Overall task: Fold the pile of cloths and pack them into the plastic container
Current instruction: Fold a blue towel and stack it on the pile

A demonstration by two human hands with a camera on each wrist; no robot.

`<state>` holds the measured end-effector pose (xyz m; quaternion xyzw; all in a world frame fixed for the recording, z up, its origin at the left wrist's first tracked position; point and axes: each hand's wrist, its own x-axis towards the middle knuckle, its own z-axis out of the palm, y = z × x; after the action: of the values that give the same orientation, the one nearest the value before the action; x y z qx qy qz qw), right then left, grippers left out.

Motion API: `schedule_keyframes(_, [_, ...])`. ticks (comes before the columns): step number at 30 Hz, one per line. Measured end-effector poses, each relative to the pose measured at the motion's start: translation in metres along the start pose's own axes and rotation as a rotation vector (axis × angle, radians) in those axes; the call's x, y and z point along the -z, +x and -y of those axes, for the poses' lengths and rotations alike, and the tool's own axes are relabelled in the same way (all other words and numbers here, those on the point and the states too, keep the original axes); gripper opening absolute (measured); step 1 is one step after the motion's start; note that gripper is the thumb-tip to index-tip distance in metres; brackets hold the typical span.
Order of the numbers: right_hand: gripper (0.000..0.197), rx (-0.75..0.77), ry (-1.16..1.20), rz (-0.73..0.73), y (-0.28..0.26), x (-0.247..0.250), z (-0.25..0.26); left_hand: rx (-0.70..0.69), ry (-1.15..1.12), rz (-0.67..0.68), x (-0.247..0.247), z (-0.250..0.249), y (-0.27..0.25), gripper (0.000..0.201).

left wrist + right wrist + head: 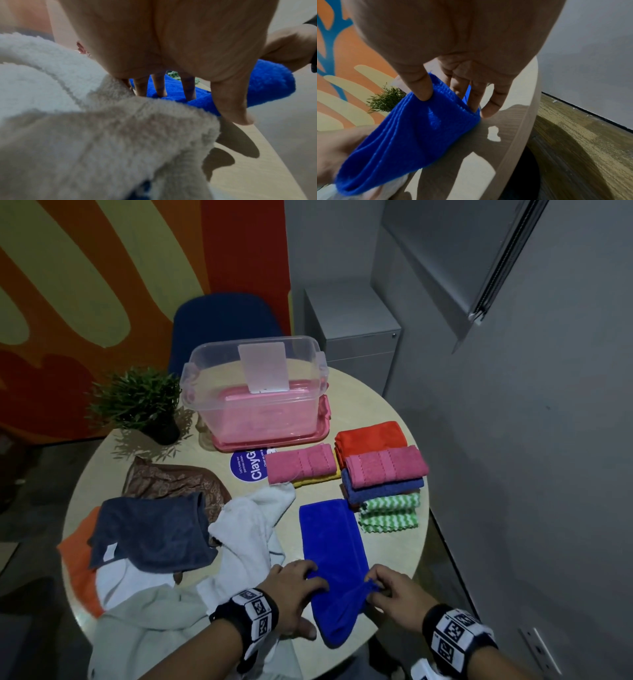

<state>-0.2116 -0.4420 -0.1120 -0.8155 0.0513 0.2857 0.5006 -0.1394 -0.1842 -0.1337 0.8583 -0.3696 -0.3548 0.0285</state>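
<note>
A bright blue cloth (330, 542) lies folded into a long strip on the round table (394, 553), its near end lifted. My left hand (301, 601) presses straight fingers (159, 88) onto its left edge, thumb spread toward the near end. My right hand (376, 587) pinches the cloth's right edge (412, 135) between thumb and fingertips (423, 93). The clear plastic container (212, 405) stands open on its pink lid at the back of the table. Unfolded white towels (250, 529), a dark grey cloth (150, 529) and an orange one (78, 556) lie in a pile on the left.
Folded cloths sit right of centre: a pink one on yellow (301, 463), and a stack of red (370, 436), pink, blue and green-white zigzag (390, 511). A potted plant (137, 402) stands back left. A blue chair (222, 320) and grey cabinet (352, 337) are behind the table.
</note>
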Motion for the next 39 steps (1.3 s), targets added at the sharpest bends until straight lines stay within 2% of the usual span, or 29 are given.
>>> schedule_keyframes(2, [0.006,0.011,-0.041,0.011,0.002,-0.001,0.002,0.001,0.035,0.019,0.000,-0.003,0.001,0.074])
schedule_keyframes(6, [0.015,0.017,-0.230,0.039,0.002,0.006,-0.004,0.011,0.108,-0.004,0.000,-0.001,-0.003,0.056])
schedule_keyframes(9, [0.018,0.003,-0.345,-0.010,0.000,0.017,-0.010,-0.027,0.134,-0.022,0.003,-0.004,-0.005,0.052])
schedule_keyframes(11, [0.020,0.003,-0.280,-0.039,-0.002,0.022,-0.010,-0.055,0.133,-0.032,-0.001,-0.007,-0.003,0.061])
schedule_keyframes(14, [0.012,0.039,-0.190,-0.052,-0.006,0.018,0.001,-0.055,0.088,0.002,-0.010,-0.008,0.000,0.089])
schedule_keyframes(16, [0.014,0.079,-0.138,-0.068,-0.002,0.014,0.011,-0.059,0.007,0.000,-0.014,-0.008,0.002,0.098])
schedule_keyframes(17, [0.014,0.105,-0.106,-0.082,0.002,0.012,0.017,-0.051,-0.048,-0.017,-0.013,-0.011,0.002,0.094])
schedule_keyframes(20, [0.008,0.143,-0.008,-0.155,0.021,0.014,0.026,0.049,-0.308,-0.121,0.003,-0.021,0.001,0.051])
schedule_keyframes(22, [0.031,0.099,0.080,-0.101,0.032,0.018,0.029,0.141,-0.543,-0.080,0.017,-0.020,0.004,0.036])
schedule_keyframes(24, [0.057,0.040,0.079,0.013,0.038,0.021,0.028,0.182,-0.753,-0.046,0.025,-0.011,0.010,0.032])
schedule_keyframes(26, [0.066,-0.021,0.051,0.060,0.042,0.022,0.025,0.204,-0.966,-0.054,0.029,-0.003,0.013,0.032])
schedule_keyframes(28, [0.062,-0.054,0.082,0.041,0.047,0.022,0.023,0.255,-1.100,-0.135,0.032,0.001,0.014,0.027])
schedule_keyframes(31, [0.052,-0.055,0.102,-0.036,0.056,0.022,0.025,0.346,-1.189,-0.268,0.037,0.006,0.018,0.034])
schedule_keyframes(34, [0.047,-0.025,0.101,-0.076,0.067,0.021,0.027,0.336,-1.298,-0.290,0.042,0.011,0.022,0.039])
schedule_keyframes(36, [0.046,-0.009,0.047,-0.115,0.074,0.021,0.024,0.341,-1.266,-0.304,0.044,0.014,0.026,0.038])
schedule_keyframes(39, [0.046,-0.047,-0.125,-0.103,0.079,0.018,0.018,0.436,-1.178,-0.357,0.045,0.012,0.033,0.031])
